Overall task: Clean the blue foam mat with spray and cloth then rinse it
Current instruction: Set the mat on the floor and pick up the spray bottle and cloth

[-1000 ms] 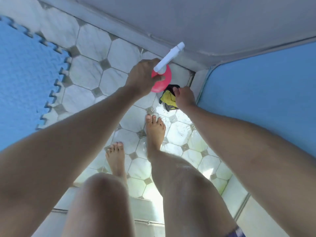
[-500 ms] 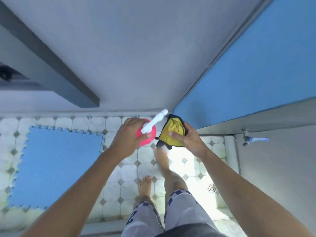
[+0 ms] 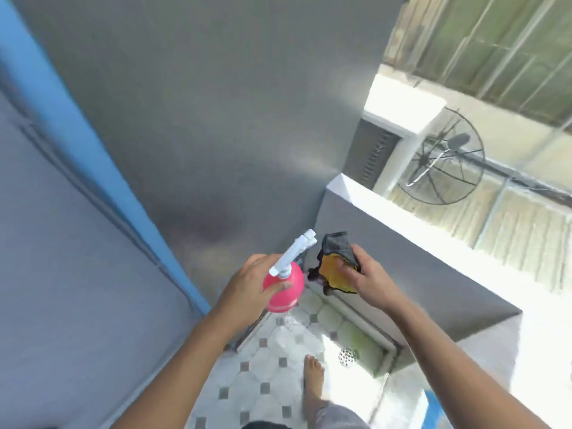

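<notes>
Walls dominate the view from the head camera: a grey wall (image 3: 216, 103) rises ahead, a blue door frame (image 3: 77, 144) runs down it on the left, and a low grey parapet (image 3: 402, 258) angles away on the right, its top edge bright in sun. Beyond the parapet stand a corrugated fence (image 3: 495, 41) and a round wire fan guard (image 3: 442, 156). Below, the floor (image 3: 263, 376) is laid in pale tiles with small dark squares, wet and glaring near a round metal drain (image 3: 346, 357) set beside the foot of the parapet. One bare foot (image 3: 313, 379) of the person stands on the tiles near the drain. The left hand (image 3: 247, 289) is wrapped around the round pink body of a spray bottle (image 3: 283, 289), thumb across its front, the white nozzle head slanting up and to the right. Just beside it, the right hand (image 3: 368, 277) grips a bunched yellow cloth (image 3: 335, 275) with dark grey edging, fingers curled over its top and thumb pressed into the yellow face; bottle and cloth are held close together at chest height, above the floor, and appear not to touch. The blue foam mat is outside this view; only a small blue patch (image 3: 433, 407) shows at the lower right edge, too cropped to identify.
</notes>
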### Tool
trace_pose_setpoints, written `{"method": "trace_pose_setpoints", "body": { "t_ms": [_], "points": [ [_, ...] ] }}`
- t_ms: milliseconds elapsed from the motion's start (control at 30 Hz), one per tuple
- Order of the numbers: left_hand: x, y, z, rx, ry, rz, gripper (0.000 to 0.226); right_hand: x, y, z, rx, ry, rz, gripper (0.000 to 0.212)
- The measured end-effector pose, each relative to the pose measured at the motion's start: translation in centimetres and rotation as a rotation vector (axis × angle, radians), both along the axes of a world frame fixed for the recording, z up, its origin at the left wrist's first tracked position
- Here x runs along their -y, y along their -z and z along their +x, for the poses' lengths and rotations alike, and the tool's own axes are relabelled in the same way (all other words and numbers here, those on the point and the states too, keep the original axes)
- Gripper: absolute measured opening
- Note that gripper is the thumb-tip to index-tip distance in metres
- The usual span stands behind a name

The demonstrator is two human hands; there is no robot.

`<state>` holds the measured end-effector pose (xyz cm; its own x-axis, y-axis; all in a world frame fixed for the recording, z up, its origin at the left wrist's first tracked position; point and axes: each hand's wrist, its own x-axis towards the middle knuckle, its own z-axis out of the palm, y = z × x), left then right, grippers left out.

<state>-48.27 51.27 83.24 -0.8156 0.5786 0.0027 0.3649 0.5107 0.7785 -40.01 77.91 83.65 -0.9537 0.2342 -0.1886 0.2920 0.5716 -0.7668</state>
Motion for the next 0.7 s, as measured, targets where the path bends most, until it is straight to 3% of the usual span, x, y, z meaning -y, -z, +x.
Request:
{"method": "trace_pose_setpoints", "body": {
  "t_ms": [333,467,600,700],
  "points": [
    [-27.4,0.2,-7.7,0.02,0.257,0.001,0.042,-22.2,-1.0,0.6,-0.011,0.297,-0.073,0.023],
    [-36.3,1.0,-9.6,-0.035,0.358,0.007,0.015,-29.2,0.9,-0.8,0.044,0.505,-0.152,0.014],
    [-42.3,1.3,-10.4,-0.033,0.352,0.001,0.009,-34.2,4.7,-2.5,0.217,0.557,-0.005,0.018],
    [-44.5,1.3,-10.9,-0.053,0.347,0.0,0.014,-35.9,8.3,-2.8,0.345,0.561,0.136,0.035]
  ]
}}
